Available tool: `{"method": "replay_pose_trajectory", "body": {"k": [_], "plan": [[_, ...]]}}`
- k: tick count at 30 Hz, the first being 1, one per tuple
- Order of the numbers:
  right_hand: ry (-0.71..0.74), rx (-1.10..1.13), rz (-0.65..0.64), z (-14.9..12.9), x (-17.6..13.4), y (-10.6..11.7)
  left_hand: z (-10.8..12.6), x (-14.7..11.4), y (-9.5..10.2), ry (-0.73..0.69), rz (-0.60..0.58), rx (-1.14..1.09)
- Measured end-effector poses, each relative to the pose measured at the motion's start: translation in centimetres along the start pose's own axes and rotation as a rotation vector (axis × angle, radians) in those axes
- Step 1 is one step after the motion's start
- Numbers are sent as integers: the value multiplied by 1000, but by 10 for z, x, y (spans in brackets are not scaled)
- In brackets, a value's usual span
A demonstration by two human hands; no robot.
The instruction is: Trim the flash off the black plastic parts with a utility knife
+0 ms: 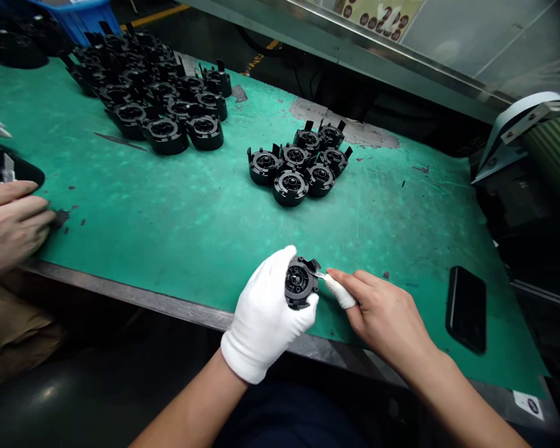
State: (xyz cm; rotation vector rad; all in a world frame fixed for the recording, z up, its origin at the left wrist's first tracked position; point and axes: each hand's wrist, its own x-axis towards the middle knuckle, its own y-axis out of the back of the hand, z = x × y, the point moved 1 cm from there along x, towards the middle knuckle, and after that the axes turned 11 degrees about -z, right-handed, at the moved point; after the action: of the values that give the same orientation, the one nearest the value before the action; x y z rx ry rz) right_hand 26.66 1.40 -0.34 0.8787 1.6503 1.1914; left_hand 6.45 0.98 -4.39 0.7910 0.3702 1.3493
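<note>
My left hand (268,311), in a white glove, is wrapped around a round black plastic part (301,281) near the table's front edge. The part's face, with ribs and a hub in its middle, is turned up towards me. From the right, my bare right hand (378,305) pinches a small metal blade (320,274), and its tip meets the part's rim. White wrapping (340,292) covers the right thumb. Most of the blade's handle is hidden by the fingers.
Several similar black parts (292,186) stand in a group ahead, with a larger cluster (163,134) behind left. A black phone (466,308) lies right on the green table (191,211). At left, another person's hand (12,227) is beside a dark part. A blue bin (81,18) is behind.
</note>
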Motion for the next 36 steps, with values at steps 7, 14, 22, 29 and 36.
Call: {"method": "replay_pose_trajectory", "body": {"k": [7,14,22,29,36], "plan": [[61,131,19,-1,-4,0,1,0,-2,13,12,-14],[-6,-35,-1,-7,-1,0,5,0,-3,30,61,28],[-52,49,36,-13,-1,-5,15,0,-9,42,168,63],[99,355,-91,1,-32,5,-8,-5,33,-39,-222,-56],[143,314,-190,-8,-26,-4,-11,0,26,-14,-288,-1]]}}
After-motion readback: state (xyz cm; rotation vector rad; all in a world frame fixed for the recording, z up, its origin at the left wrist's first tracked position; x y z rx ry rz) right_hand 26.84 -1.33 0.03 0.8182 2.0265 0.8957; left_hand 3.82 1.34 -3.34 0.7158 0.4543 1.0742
